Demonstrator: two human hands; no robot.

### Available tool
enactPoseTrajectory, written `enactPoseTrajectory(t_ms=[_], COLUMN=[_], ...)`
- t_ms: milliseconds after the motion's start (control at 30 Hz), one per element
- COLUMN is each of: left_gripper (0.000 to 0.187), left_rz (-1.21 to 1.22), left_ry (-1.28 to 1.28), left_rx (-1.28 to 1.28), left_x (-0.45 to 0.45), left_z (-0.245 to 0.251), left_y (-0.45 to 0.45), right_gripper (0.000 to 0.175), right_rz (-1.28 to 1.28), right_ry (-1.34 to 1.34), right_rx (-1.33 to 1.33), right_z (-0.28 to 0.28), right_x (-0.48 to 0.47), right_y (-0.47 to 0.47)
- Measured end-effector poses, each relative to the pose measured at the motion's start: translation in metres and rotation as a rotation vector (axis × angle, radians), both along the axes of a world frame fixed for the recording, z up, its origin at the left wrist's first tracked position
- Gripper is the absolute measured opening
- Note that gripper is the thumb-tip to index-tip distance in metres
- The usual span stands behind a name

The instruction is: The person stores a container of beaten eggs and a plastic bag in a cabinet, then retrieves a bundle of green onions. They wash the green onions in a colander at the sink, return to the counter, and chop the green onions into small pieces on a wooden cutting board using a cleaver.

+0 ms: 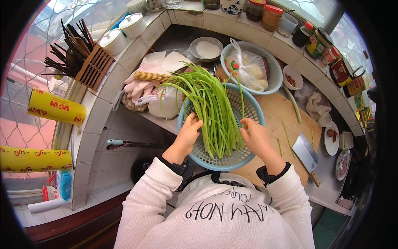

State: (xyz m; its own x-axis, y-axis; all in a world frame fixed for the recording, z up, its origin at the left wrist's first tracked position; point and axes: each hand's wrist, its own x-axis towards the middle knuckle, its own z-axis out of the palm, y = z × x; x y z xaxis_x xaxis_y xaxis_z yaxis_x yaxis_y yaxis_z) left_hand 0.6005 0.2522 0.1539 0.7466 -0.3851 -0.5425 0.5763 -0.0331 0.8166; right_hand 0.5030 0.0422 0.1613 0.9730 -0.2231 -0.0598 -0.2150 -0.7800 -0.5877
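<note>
A thick bundle of long, thin green vegetable stems [214, 112] lies across a blue plastic colander [224, 163], its upper ends drooping over the far rim. My left hand [188, 133] is at the left side of the bundle, inside the colander's near left rim, with fingers curled and thumb beside the stems. On the opposite side, my right hand [255, 134] has bent fingers over the colander's right part. One loose stem runs down to its fingertips; whether they pinch it is unclear. The colander overlaps the left part of a wooden cutting board [270, 115].
On the board's right rests a cleaver [306, 154], near some stem scraps. Behind stands a blue basin [273, 85] holding a plastic bag. Pink rubber gloves [141, 85] and a bundle of thin sticks [152, 76] lie left. Jars [272, 18] line the tiled ledge.
</note>
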Motion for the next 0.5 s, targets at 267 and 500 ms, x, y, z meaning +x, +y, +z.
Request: enactPoseTrajectory(t_ms=[267, 500], left_gripper=[0.037, 0.032], left_rz=[-0.453, -0.334], left_ry=[-0.504, -0.610], left_rx=[0.430, 0.349], left_x=[0.003, 0.000], left_z=[-0.026, -0.022], left_y=[-0.001, 0.006], right_gripper=[0.024, 0.021], right_rz=[0.080, -0.022], right_ry=[0.240, 0.124], right_rx=[-0.279, 0.113], right_z=[-0.015, -0.007], right_x=[0.020, 0.013], right_y=[0.006, -0.003])
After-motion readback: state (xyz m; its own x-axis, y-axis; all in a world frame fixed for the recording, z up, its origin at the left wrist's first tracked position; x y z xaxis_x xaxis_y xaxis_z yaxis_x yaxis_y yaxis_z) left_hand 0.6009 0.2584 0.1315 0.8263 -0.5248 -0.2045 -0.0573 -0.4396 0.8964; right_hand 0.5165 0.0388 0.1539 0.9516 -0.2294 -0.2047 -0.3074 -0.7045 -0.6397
